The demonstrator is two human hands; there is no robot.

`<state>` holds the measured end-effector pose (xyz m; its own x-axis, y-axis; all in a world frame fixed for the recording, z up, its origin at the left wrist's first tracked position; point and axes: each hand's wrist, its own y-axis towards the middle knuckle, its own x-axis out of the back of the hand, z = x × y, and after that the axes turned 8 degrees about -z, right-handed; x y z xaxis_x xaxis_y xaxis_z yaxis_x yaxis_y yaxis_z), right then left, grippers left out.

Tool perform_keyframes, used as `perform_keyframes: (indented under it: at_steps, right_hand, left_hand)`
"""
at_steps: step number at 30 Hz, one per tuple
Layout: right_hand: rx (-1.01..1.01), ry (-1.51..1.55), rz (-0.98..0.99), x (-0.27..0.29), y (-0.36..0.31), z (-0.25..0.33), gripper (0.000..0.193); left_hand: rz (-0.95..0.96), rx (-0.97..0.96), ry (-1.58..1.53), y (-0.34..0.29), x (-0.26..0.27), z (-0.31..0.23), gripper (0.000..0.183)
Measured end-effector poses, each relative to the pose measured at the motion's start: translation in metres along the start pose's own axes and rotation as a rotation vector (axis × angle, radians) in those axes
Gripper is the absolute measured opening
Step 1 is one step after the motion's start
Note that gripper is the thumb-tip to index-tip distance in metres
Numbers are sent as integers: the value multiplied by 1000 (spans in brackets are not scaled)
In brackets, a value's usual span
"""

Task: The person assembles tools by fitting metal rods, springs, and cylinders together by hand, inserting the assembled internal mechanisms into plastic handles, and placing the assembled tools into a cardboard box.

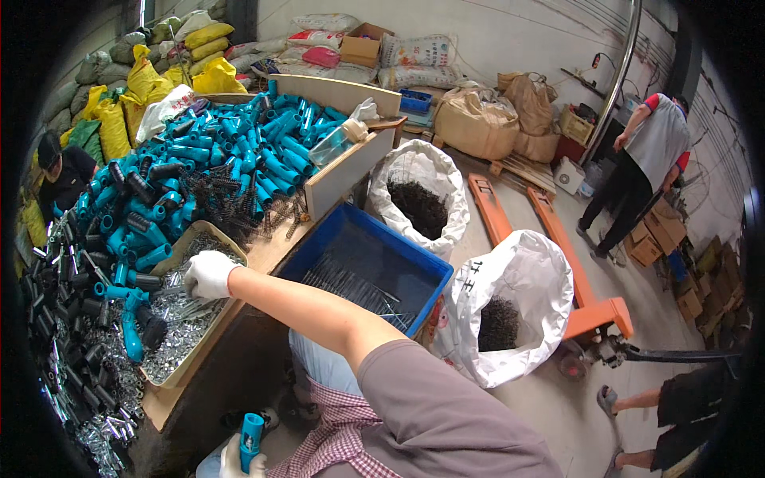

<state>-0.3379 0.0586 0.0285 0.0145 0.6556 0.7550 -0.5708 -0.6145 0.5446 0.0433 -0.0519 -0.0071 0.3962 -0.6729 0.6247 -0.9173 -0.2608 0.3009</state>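
Note:
In a white glove, my right hand reaches out over a beige tray of small shiny metal parts. Its fingers are curled down at the tray; what they hold, if anything, is hidden. Low in the view, near my lap, my gloved left hand grips a teal plastic tube-shaped handle, held upright with something metallic showing in its side. Beyond the tray lies a large heap of similar teal handles. Black coil springs lie along its near edge, and black sleeve-like parts are piled at the left.
To the right, a blue bin holds thin dark rods. Two white sacks contain dark springs. An orange pallet jack stands behind them. A clear bottle rests by the wooden edge. Other people are at left and right.

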Motion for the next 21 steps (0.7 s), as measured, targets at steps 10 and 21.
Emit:
perform_keyframes:
  at_steps: [10,21]
  right_hand:
    - [44,-238,399,3,30,12,23]
    - [48,-105,268,27,14,-5,24]
  left_hand:
    - [-28,18,-6,0,1,-3,46]
    - [-183,195,-89,2,20,-38,42]
